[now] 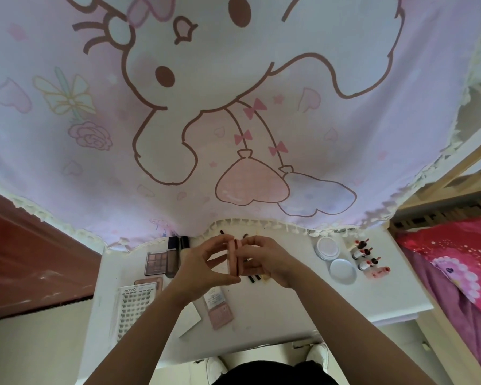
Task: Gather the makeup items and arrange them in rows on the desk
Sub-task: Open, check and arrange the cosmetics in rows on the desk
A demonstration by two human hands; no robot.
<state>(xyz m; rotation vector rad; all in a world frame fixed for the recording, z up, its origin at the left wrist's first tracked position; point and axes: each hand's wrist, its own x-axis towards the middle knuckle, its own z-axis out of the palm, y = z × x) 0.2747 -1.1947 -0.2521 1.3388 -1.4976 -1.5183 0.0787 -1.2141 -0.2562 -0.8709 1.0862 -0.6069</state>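
Both hands meet above the middle of the white desk [275,309]. My left hand [203,270] and my right hand [264,259] pinch a slim pink case [233,258] held on edge between them. On the desk's left lie an eyeshadow palette [156,263], a brown foundation bottle [171,257] and a false-lash tray [135,312]. A pink tube [218,307] lies near the front. At the right sit two round compacts [327,248] [343,271] and a row of small lip tints [365,258]. Dark pencils [254,278] show under my right hand.
A pink cartoon curtain [233,107] hangs over the desk's back edge. A bed with red and pink bedding [456,259] and a wooden frame [442,184] stands to the right. A dark red surface [25,259] lies left. A white card [189,320] rests near the front edge.
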